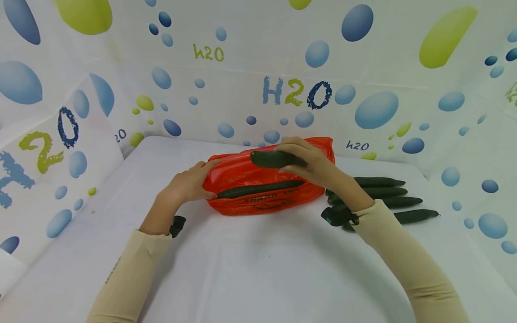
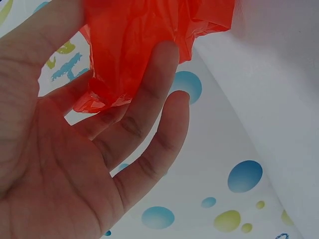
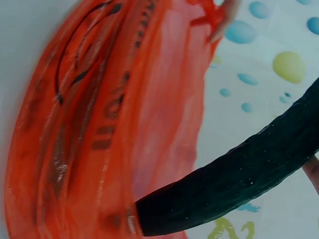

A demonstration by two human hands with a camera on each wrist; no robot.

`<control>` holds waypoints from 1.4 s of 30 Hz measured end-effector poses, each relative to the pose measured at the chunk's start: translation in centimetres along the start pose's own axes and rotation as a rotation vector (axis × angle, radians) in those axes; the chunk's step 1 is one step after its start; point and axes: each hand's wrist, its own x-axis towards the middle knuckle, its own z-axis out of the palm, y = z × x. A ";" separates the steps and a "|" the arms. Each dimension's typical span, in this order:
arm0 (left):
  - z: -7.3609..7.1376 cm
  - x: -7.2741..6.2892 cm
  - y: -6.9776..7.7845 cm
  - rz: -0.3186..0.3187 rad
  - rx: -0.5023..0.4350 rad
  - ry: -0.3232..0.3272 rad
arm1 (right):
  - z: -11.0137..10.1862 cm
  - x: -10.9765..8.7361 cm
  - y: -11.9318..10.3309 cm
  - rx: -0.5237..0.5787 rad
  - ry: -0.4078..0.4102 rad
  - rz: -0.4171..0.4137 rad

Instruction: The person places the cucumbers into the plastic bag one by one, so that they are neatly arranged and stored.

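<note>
A red plastic bag [image 1: 230,172] with dark printing lies on the table, its mouth spread. One cucumber [image 1: 258,189] lies lengthwise along its front part. At the bag's left end, my left hand [image 1: 187,184] holds the edge, thumb in front and fingers behind; the left wrist view has the red plastic [image 2: 129,50] between thumb and fingers. Above the bag, my right hand [image 1: 308,157] grips another cucumber [image 1: 268,159], its free end pointing left. In the right wrist view this cucumber [image 3: 234,184] reaches toward the bag's edge, most of the hand being out of sight.
Several cucumbers [image 1: 416,216] lie side by side on the table right of the bag, partly hidden behind the right forearm. White table cover [image 1: 250,278] spreads in front. A white curtain [image 1: 242,89] with blue and green drops hangs behind and at the left.
</note>
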 end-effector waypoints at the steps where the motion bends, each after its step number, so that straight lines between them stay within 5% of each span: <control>1: 0.0 0.0 0.0 -0.004 0.000 -0.002 | 0.2 -0.1 0.2 -0.013 -0.021 0.005; 19: 0.9 -0.2 0.1 -0.002 -0.033 -0.020 | 3.5 -1.6 2.0 -0.115 -0.238 0.227; 42: 0.4 -0.4 -0.2 0.005 0.027 0.012 | 8.2 0.5 4.1 -0.277 -0.353 0.274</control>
